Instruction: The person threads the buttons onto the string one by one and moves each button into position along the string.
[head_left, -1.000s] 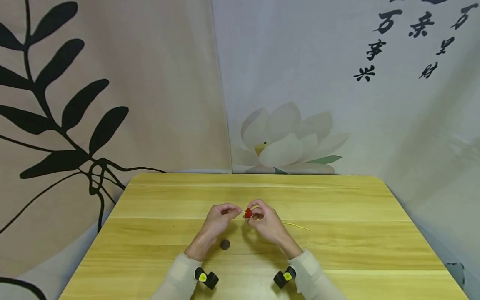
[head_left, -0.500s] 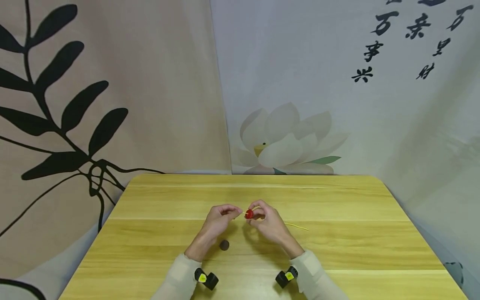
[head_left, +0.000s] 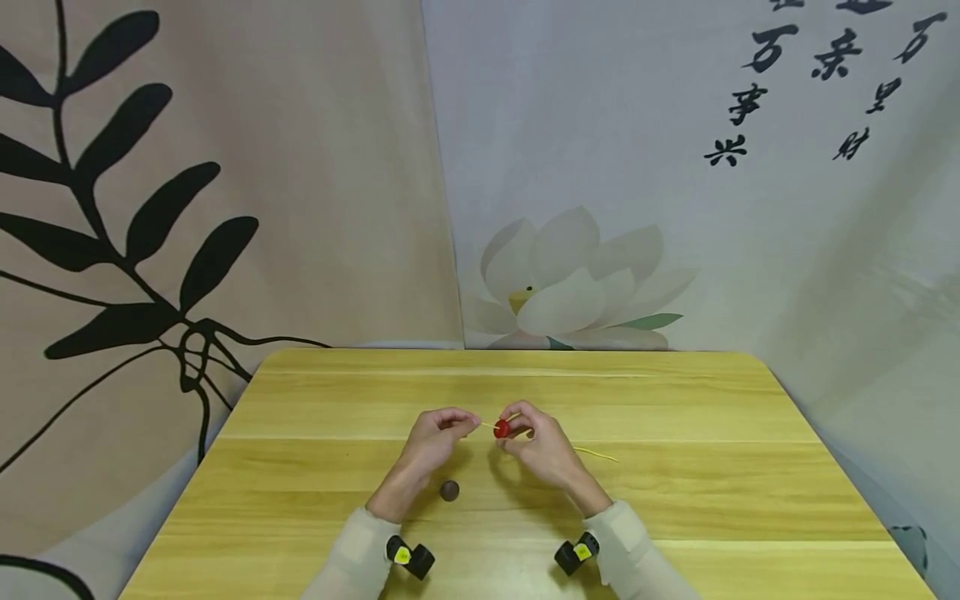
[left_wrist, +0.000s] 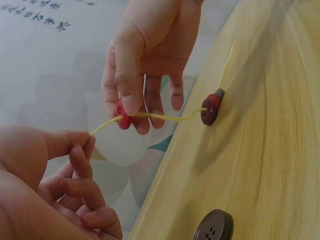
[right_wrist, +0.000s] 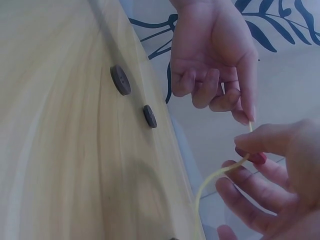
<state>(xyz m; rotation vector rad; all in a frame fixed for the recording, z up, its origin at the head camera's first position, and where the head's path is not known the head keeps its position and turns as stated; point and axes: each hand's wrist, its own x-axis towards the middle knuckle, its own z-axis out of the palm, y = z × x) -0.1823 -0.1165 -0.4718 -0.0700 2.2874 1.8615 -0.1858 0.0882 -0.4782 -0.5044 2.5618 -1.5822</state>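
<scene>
My left hand (head_left: 467,423) pinches the free end of a thin yellow cord (left_wrist: 162,116) between thumb and forefinger. Just to its right, my right hand (head_left: 517,429) pinches a small red button (head_left: 502,429) threaded on that cord. In the left wrist view the cord runs on from the red button (left_wrist: 123,114) to a dark red and a grey button (left_wrist: 210,107) strung together at the table surface. Its far end trails over the wood to the right (head_left: 598,454). Both hands hover a little above the yellow wooden table (head_left: 675,500).
A loose brown four-hole button (head_left: 449,490) lies on the table below my left hand. The right wrist view shows two dark buttons (right_wrist: 120,80) (right_wrist: 149,116) on the wood. Printed fabric backdrops hang behind the table's far edge (head_left: 510,352).
The hands have drawn slightly apart, so a short stretch of cord now shows between the left fingertips and the red button. The brown button has not moved.
</scene>
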